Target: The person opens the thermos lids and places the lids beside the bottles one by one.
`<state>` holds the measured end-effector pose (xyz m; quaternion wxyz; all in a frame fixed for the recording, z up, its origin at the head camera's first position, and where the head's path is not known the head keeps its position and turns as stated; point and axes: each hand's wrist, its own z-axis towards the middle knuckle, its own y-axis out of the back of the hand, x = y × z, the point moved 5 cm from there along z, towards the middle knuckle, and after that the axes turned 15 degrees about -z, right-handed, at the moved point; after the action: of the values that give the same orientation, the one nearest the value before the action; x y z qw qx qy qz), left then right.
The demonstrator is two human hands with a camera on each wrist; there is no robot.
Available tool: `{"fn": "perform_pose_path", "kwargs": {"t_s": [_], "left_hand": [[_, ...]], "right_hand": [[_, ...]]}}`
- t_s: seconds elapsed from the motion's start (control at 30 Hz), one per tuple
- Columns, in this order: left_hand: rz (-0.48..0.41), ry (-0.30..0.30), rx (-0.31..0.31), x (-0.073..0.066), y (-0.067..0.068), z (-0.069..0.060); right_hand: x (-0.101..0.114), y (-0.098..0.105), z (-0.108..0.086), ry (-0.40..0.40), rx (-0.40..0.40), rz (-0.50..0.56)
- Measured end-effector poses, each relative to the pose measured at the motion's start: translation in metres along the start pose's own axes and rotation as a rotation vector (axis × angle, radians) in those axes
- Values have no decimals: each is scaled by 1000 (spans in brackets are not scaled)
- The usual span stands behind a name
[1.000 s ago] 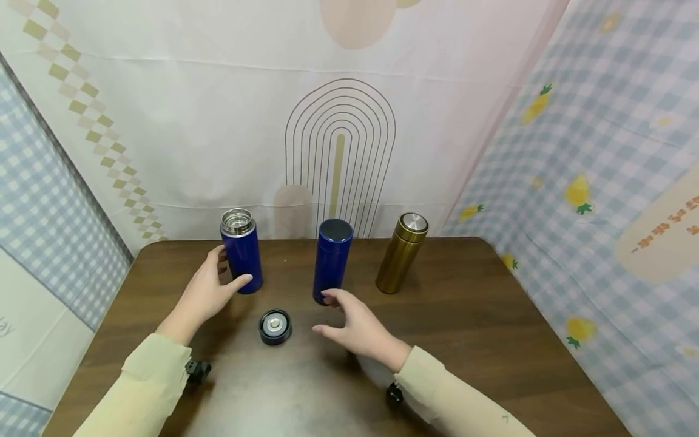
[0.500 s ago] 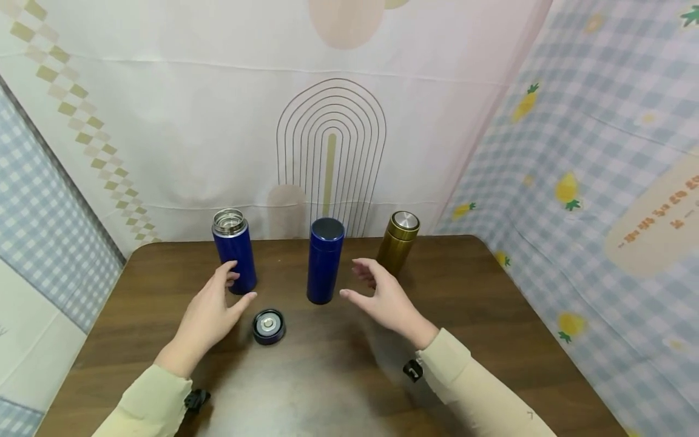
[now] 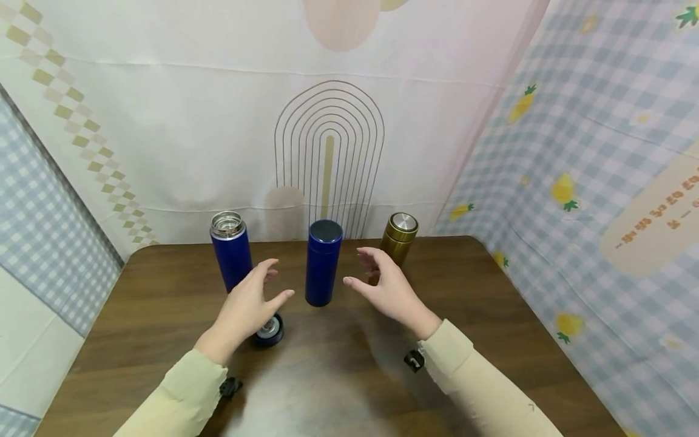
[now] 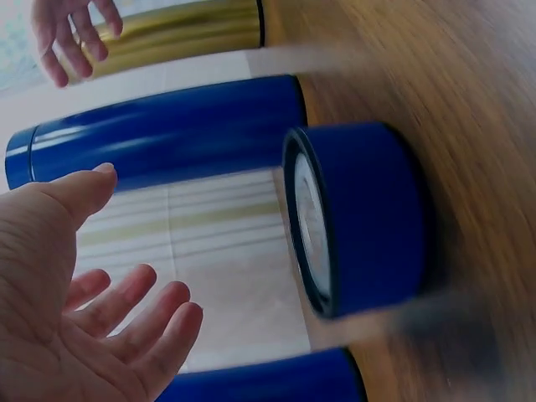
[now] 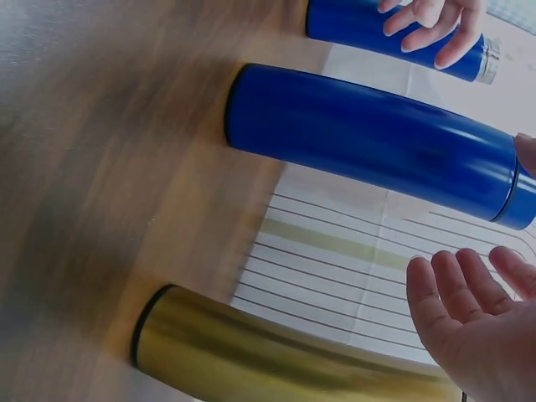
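Note:
Three thermos bottles stand upright in a row on the wooden table. The left one, a blue thermos (image 3: pixel 232 255), has no lid on and shows its steel mouth. The middle blue thermos (image 3: pixel 323 267) is capped, and so is the gold thermos (image 3: pixel 400 243) on the right. My left hand (image 3: pixel 248 306) hovers with spread fingers between the two blue bottles, holding nothing. Below it the blue lid (image 4: pixel 364 219) lies with its inner side up, partly hidden in the head view. My right hand (image 3: pixel 390 291) hangs in front of the gold thermos, thumb and fingers apart, gripping nothing.
The dark wooden table (image 3: pixel 327 370) runs back to a patterned white cloth (image 3: pixel 164 121). A blue checked cloth (image 3: pixel 590 152) hangs along the right side. A small black device (image 3: pixel 230 387) sits under the left cuff, another black device (image 3: pixel 414 360) under the right.
My left hand has moved right, away from the open blue thermos and over the lid. My right hand has gone from the middle thermos to the gold one. The bottles stay standing.

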<state>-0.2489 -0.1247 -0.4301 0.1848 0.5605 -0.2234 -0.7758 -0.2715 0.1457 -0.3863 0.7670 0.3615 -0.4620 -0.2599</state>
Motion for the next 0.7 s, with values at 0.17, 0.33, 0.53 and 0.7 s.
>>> {"fn": "perform_pose_path", "kwargs": {"t_s": [0.17, 0.33, 0.53, 0.7], "left_hand": [[-56, 21, 32, -5, -14, 10], [-127, 36, 58, -3, -26, 19], [-145, 24, 77, -2, -35, 26], [-135, -4, 90, -5, -38, 29]], "right_hand": [[3, 3, 9, 6, -21, -14], [8, 2, 20, 9, -15, 23], [14, -2, 32, -15, -10, 62], [21, -5, 40, -9, -22, 88]]}}
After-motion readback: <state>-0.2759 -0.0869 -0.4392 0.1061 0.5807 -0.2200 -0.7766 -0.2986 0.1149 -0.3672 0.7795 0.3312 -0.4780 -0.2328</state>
